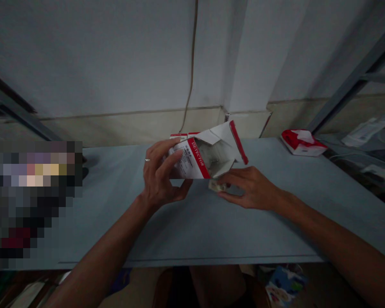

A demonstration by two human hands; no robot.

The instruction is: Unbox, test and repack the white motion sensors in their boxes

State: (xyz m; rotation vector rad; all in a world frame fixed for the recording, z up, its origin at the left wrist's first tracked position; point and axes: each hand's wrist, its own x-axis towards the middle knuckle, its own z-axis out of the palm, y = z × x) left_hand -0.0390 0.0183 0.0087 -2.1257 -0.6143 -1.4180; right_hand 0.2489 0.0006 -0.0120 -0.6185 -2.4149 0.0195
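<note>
**Top-flapped carton (201,159), raised over the tabletop (122,239)**

Held near the middle of the tabletop, tilted, mouth toward the right and the viewer. Printed "DETECTOR" on a red band. Gripped by the left hand (160,173), fingers across the printed side and thumb below; likely light, of thin, smooth card, fairly stiff along the folded edges but easily dented or creased by a hard squeeze. Best taken around the closed body, well back from the mouth; to be avoided as a handle, the red-edged long flap (227,137), likely to bend. Too dim inside to tell the contents. Pinched in the right hand (252,188), just below the mouth: a small pale object (215,185), partly covered by the fingers, probably light, its material impossible to tell. Just behind the carton: a red-and-white box (179,136), mostly hidden. Farther out, at the right rear, well apart: a red-and-white packet (303,144). Hanging down the wall (115,55) behind: a cable (193,55). Obstructing the mouth, to judge by position, only the splayed flaps; nearest obstacle behind, the half-hidden box.
</note>
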